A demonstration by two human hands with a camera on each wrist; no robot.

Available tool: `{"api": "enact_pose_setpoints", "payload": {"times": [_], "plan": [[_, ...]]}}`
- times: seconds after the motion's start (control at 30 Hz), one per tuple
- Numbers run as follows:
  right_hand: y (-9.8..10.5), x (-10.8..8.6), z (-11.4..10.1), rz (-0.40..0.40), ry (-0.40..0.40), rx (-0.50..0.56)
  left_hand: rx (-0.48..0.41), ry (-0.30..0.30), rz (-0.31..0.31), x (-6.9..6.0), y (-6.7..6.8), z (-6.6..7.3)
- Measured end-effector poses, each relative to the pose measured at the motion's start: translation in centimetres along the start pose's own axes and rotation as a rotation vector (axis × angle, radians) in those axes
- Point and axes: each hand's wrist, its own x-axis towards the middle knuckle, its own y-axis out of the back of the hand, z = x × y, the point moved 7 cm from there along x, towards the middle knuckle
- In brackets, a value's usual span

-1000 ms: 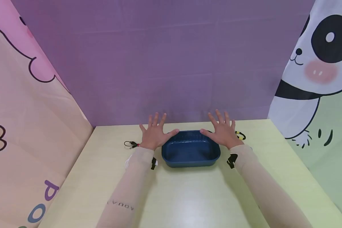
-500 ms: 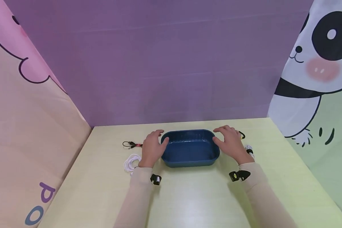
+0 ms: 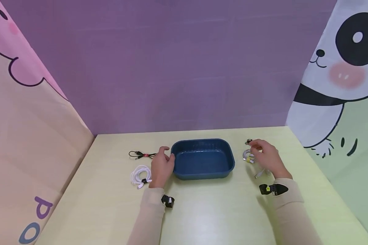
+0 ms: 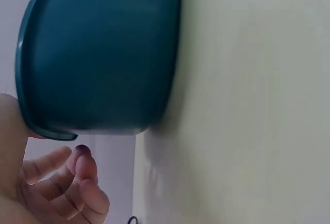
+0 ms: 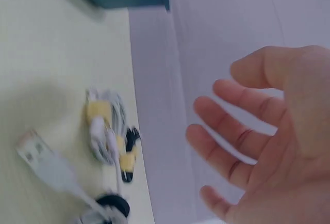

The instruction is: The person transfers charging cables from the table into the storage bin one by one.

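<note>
A dark blue rectangular tray (image 3: 202, 166) stands in the middle of the table. My left hand (image 3: 162, 169) is at its left end, thumb by the rim; in the left wrist view the loosely bent fingers (image 4: 93, 195) are apart from the tray wall. My right hand (image 3: 268, 157) hovers over cables right of the tray, fingers relaxed and holding nothing. Below it lie a coiled white cable with a yellow tie (image 3: 249, 156) and a white USB cable with a black tie (image 5: 56, 172), partly hidden in the head view. A dark cable (image 5: 129, 157) lies behind them.
Left of the tray lie a black cable with a red tie (image 3: 142, 154) and a coiled white cable with a black tie (image 3: 141, 175). A purple backdrop (image 3: 184, 68) rises behind the pale table (image 3: 202, 211); printed cloths hang at both sides.
Both hands have come down from spread above the tray's far corners to its sides. The right hand has moved rightward off the tray to the cables. The tray stays in place.
</note>
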Motion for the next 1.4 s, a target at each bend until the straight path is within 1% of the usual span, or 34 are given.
{"api": "enact_pose_setpoints", "payload": {"times": [0.13,0.27,0.37,0.5,0.6,0.73,0.9,1.07,1.23,1.4], "plan": [[0.7,-0.1,1.6,-0.051,-0.092,-0.021,-0.032,0.044,-0.012,-0.8,-0.1,-0.5],[1.2,-0.4,3.6,-0.115,-0.176,-0.046,-0.051,0.064,-0.021,-1.3,-0.4,-0.5],[1.2,-0.9,5.1,-0.165,-0.248,-0.057,-0.065,0.059,-0.023,-1.5,-0.4,-0.3],[1.1,-1.6,6.7,-0.183,-0.307,-0.069,-0.084,0.035,-0.026,-1.8,-0.6,0.0],[1.1,-2.1,7.5,-0.185,-0.328,-0.079,-0.076,0.03,-0.035,-2.0,-0.7,0.0],[0.9,-2.7,8.1,-0.199,-0.359,-0.068,-0.058,0.044,-0.052,-2.4,-0.8,0.0],[0.3,-3.0,8.7,-0.253,-0.398,-0.049,-0.046,0.055,-0.071,-2.5,-0.7,-0.3],[-0.1,-3.4,9.5,-0.288,-0.431,-0.063,-0.051,0.052,-0.084,-2.5,-0.9,-0.6],[0.0,-3.8,10.1,-0.285,-0.434,-0.078,-0.073,0.057,-0.105,-2.7,-1.4,-1.0],[0.2,-3.3,10.0,-0.257,-0.402,-0.081,-0.086,0.023,-0.084,-2.1,-1.3,-1.0]]}}
